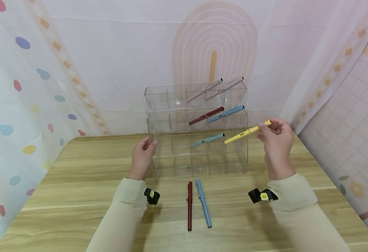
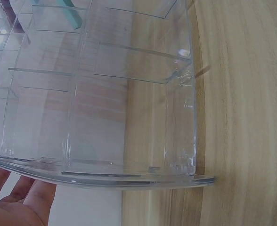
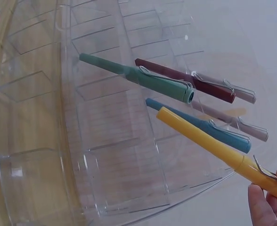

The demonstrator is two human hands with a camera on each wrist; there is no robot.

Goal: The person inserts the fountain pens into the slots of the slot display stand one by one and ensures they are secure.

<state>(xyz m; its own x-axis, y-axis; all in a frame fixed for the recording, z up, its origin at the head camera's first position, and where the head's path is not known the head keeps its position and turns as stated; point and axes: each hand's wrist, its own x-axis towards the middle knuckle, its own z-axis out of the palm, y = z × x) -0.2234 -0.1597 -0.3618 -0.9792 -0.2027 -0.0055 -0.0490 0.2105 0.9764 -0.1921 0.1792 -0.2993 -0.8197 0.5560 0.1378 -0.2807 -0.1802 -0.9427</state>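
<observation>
My right hand [image 1: 277, 138] pinches a yellow pen [image 1: 245, 133] near its clip end, at the right side of a clear acrylic rack [image 1: 199, 155]. In the right wrist view the yellow pen [image 3: 204, 143] slants across the rack's compartments, its far end overlapping a blue pen [image 3: 223, 134]. My left hand [image 1: 143, 155] grips the rack's left side panel, thumb on the inside and fingers outside. The rack holds a green pen [image 1: 207, 140], a dark red pen [image 1: 206, 116], a blue pen [image 1: 226, 114] and two pale pens, one of them a whitish pen [image 1: 226, 88] at top right.
On the wooden table [image 1: 86, 175] in front of the rack lie a dark red pen [image 1: 189, 206] and a blue pen [image 1: 204, 204], side by side. A patterned curtain [image 1: 114, 63] hangs behind the table and along both sides.
</observation>
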